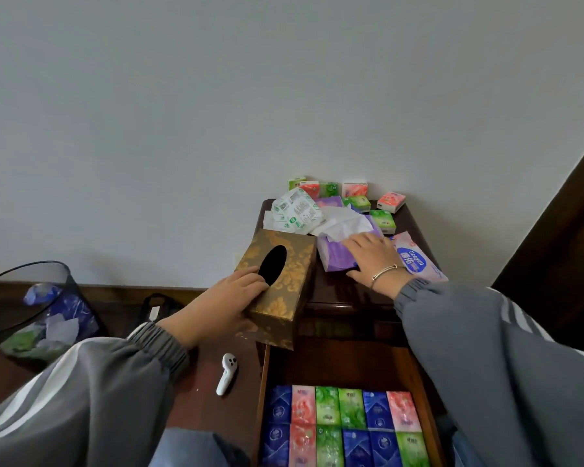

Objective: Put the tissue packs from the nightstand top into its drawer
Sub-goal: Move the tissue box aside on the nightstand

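My left fingers (250, 283) curl round the gold box (284, 288); my right fingers (361, 242) lie straight on the purple pack (336, 256) on the table (334, 289).

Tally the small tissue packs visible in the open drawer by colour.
Blue packs: 5
Pink packs: 3
Green packs: 4
Total visible in the drawer: 12

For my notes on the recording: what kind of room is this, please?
Probably a bedroom: a dark wooden nightstand, its open drawer holding rows of tissue packs, and a wastebasket on the floor beside it.
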